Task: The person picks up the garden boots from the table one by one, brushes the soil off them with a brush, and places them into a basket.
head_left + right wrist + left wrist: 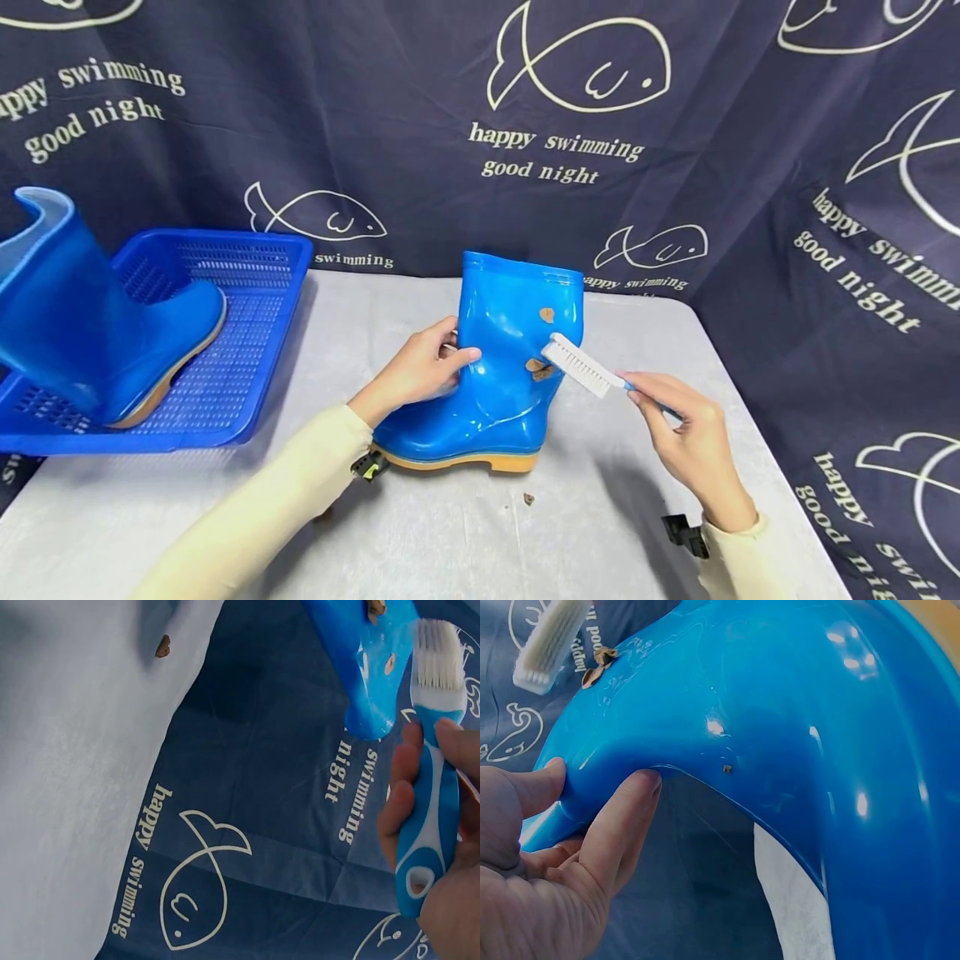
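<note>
Dark blue curtain [420, 92] printed with white fish and lettering hangs behind and to the right of a pale grey desk [465, 554]. Near the middle of the desk a shiny blue boot [498, 396] stands upright on its tan sole, toe toward the left. The left hand [420, 367] pinches the front of the boot's shaft, thumb on the near side and fingers bent round the edge. The right hand [690, 437] has its fingers closed round the blue-and-white handle of a brush [585, 367], whose white bristles are just beside brown patches [538, 368] on the shaft; the left wrist view shows a narrow gap between brush and boot. One small brown crumb [528, 499] lies on the desk in front of the heel. At the left, another blue boot [82, 325] leans in a blue plastic basket [202, 437].
</note>
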The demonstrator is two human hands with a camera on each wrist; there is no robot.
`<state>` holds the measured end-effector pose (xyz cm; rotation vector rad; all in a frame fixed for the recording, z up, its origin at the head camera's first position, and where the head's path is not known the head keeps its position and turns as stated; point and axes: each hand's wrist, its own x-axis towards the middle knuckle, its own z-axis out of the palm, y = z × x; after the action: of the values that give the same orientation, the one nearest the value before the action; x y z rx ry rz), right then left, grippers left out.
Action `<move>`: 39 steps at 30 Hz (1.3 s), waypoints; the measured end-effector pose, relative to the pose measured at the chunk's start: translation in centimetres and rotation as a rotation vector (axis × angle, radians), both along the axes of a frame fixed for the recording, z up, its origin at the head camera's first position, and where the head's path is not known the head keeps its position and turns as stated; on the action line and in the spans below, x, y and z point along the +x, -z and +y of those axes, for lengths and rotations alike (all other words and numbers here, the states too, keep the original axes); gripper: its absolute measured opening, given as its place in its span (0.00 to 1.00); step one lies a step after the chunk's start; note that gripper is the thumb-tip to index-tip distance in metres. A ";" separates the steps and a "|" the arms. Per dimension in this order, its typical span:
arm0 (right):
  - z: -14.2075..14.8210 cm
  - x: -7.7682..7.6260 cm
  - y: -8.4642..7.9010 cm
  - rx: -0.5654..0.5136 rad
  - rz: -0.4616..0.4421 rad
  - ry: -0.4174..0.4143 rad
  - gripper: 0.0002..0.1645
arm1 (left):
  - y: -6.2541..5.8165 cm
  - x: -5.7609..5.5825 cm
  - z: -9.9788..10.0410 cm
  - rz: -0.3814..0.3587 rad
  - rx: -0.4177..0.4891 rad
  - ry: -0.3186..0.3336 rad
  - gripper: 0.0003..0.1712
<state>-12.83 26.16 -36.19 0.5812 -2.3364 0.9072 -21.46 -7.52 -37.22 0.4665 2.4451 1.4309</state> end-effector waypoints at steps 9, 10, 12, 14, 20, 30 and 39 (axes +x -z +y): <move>-0.6 -0.8 0.4 0.074 -0.081 -0.019 0.23 | -0.1 0.0 -0.2 -0.010 0.000 -0.006 0.26; -0.4 -0.5 0.3 0.080 -0.069 -0.035 0.24 | -0.1 0.0 -0.1 -0.010 -0.002 -0.003 0.27; -0.2 -0.2 0.1 0.083 -0.054 -0.065 0.23 | -0.1 -0.1 0.0 -0.007 -0.011 -0.005 0.27; -0.1 -0.2 -0.2 0.076 -0.026 -0.083 0.23 | -0.2 -0.1 0.0 0.001 -0.015 -0.013 0.27; 0.3 -0.8 -0.9 -0.006 0.038 -0.042 0.24 | -0.4 -0.2 0.1 0.005 -0.010 -0.010 0.26; 0.2 -2.0 -1.6 -0.068 0.057 -0.021 0.23 | -0.3 0.1 0.1 0.007 0.000 0.000 0.26; -0.1 -4.8 -2.1 -0.065 0.085 0.044 0.20 | -0.2 0.7 -0.1 0.000 0.019 -0.005 0.27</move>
<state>-17.66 26.10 -34.12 0.5301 -2.2264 0.9167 -20.72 -7.64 -37.06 0.4655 2.4358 1.4577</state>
